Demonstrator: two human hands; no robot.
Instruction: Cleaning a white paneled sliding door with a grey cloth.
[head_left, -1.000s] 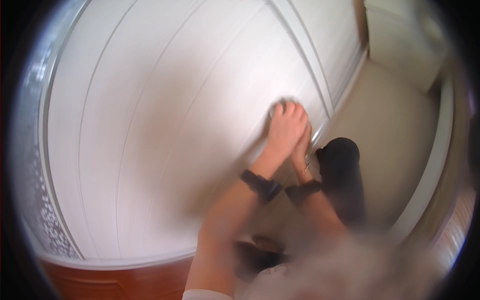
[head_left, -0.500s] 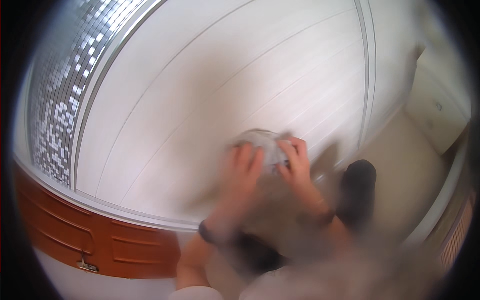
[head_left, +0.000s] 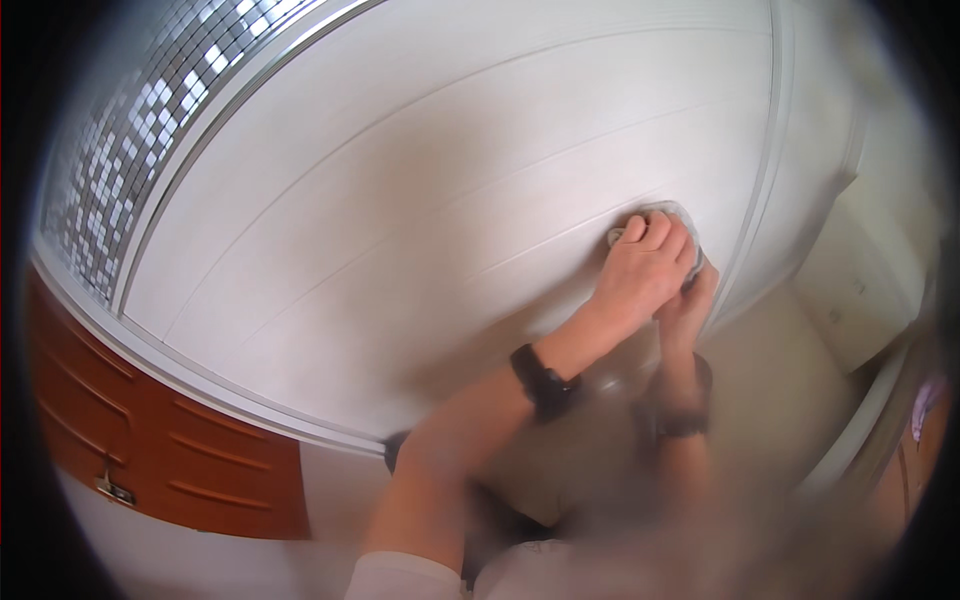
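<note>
In the head view, the person's left grip (head_left: 652, 268) is right of centre, its fingers bent and closed over a pale grey cloth (head_left: 684, 214), which is bunched against a large white panel (head_left: 450, 150). The cloth shows mainly above and to the right of the fingers, near the panel's right-hand part. The right grip (head_left: 692, 305) sits just below and to the right, partly behind the left one. Its fingers are largely hidden, so whether it holds the cloth too, or how wide it is, I cannot tell.

On progress, I judge the work to be under way rather than finished, since the cloth is in hand and up against the panel. No line or change of surface marks off a treated part from an untreated one, and the broad darker patch left of the hands looks like a shadow. How much is done and how much is left therefore cannot be read here.

A mosaic-patterned strip (head_left: 125, 170) borders the panel at upper left, a red-brown door (head_left: 190, 465) with a metal handle (head_left: 114, 490) lies at lower left, and a pale cabinet (head_left: 860, 285) stands at right.
</note>
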